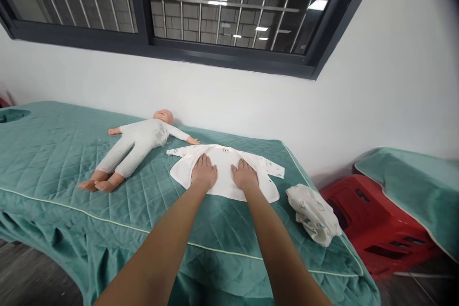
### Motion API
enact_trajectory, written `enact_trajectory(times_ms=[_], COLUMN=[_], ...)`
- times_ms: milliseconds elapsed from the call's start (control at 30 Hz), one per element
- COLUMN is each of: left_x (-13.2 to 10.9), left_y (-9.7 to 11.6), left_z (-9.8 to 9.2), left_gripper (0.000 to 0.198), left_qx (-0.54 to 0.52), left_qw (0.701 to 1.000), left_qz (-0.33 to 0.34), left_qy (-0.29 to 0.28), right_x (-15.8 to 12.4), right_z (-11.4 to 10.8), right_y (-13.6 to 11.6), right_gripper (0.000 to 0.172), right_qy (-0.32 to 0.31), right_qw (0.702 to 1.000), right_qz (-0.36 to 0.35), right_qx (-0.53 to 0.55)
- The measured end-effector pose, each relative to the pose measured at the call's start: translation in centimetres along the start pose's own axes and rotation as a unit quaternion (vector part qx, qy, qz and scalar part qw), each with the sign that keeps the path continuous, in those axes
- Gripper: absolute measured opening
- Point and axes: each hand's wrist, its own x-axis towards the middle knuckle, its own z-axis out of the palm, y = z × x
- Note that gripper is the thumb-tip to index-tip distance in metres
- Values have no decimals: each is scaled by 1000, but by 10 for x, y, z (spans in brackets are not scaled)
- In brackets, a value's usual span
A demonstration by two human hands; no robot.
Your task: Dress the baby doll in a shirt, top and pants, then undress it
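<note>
A small white baby shirt lies spread open on the green quilted bed cover, its printed sleeves stretched out to both sides. My left hand rests flat on the left part of the shirt, fingers extended. On the right part, my right hand presses flat in the same way. Neither hand grips anything. A baby doll with a white cloth body lies on its back to the left, one hand close to the shirt's left sleeve. Right of the shirt sits a bunched white printed cloth.
The green bed cover runs along a white wall under a dark-framed barred window. Past the bed's right edge stand red plastic stools, partly under another green cover. A hole opens in the cover at far left.
</note>
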Motion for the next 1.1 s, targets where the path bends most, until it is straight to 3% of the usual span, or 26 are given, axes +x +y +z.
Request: enact_trajectory(times_ms=[500,867,1000,1100], left_x=[-17,-43,-57,-67], left_y=[-7,-9,-10,-26], left_z=[1,-11,-19,-25], left_gripper=[66,65,61,54], left_qx=[3,5,-4,-17], left_qw=[1000,999,996,991], left_qz=[23,52,83,131], left_qy=[7,9,13,21], right_x=[-25,-47,-71,-105], right_z=[4,-2,-5,-3], right_y=[4,2,-2,2], right_gripper=[68,66,65,64], right_qy=[30,21,24,28], right_qw=[999,999,998,996], right_qz=[-6,2,-1,-49], right_qx=[-29,-45,-55,-64])
